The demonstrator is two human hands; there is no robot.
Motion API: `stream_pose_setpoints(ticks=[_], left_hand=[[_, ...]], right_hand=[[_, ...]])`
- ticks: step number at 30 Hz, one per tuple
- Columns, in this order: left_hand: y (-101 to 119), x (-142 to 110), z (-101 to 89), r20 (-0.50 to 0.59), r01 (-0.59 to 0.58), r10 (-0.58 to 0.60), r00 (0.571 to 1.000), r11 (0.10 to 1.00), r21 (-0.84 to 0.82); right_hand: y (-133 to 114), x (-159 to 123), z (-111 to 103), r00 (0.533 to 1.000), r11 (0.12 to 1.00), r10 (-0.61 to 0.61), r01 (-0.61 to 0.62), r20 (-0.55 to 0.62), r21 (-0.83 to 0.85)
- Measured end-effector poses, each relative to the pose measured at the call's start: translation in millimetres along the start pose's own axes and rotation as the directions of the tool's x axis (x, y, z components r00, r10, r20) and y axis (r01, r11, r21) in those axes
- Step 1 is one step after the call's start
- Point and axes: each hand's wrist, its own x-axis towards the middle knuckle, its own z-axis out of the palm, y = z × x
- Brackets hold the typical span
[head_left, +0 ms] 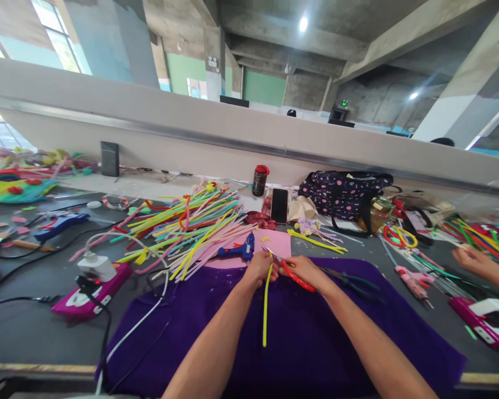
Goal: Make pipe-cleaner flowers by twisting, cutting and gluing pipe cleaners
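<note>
My left hand (258, 268) is closed around the upper part of a yellow-green pipe cleaner (265, 316), whose long end hangs down over a purple cloth (183, 332). Close beside it, my right hand (301, 270) grips red-handled scissors (295, 276). Their blades point up and left, toward the left fingers. Whether the blades touch the pipe cleaner I cannot tell. Just beyond my hands lie a blue glue gun (243, 249) and a pink sheet (280, 241) with small yellow scraps on it. Dark-handled pliers (351, 280) rest on the cloth to the right.
A heap of coloured pipe cleaners (195, 224) spreads to the left. Magenta power strips (92, 293) with trailing cords lie at both sides. A phone (279, 205), a red-lidded bottle (260, 180) and a dotted bag (343, 194) stand behind. Another person's hand (476, 260) is at right.
</note>
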Motion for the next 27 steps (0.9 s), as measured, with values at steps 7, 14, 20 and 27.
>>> stream_pose_setpoints(ticks=[7, 14, 20, 27], left_hand=[[4.1, -5.5, -5.0, 0.025, -0.003, 0.004, 1.000, 0.998, -0.059], [12.2, -10.9, -3.7, 0.011, -0.029, 0.032, 0.999, 0.985, -0.172], [14.3, -15.3, -2.8, 0.008, -0.080, 0.084, 0.996, 0.972, -0.221], [15.6, -16.6, -4.4, 0.034, -0.091, 0.100, 0.994, 0.975, -0.203]], right_hand=[[5.8, -17.7, -6.9, 0.995, 0.944, 0.097, -0.095, 0.011, 0.317], [18.8, -42.1, -21.2, 0.994, 0.902, 0.101, -0.112, 0.049, 0.416], [15.7, -42.5, -21.9, 0.995, 0.926, 0.073, -0.094, 0.070, 0.365], [10.8, -41.3, -17.2, 0.999, 0.947, 0.041, -0.046, 0.023, 0.318]])
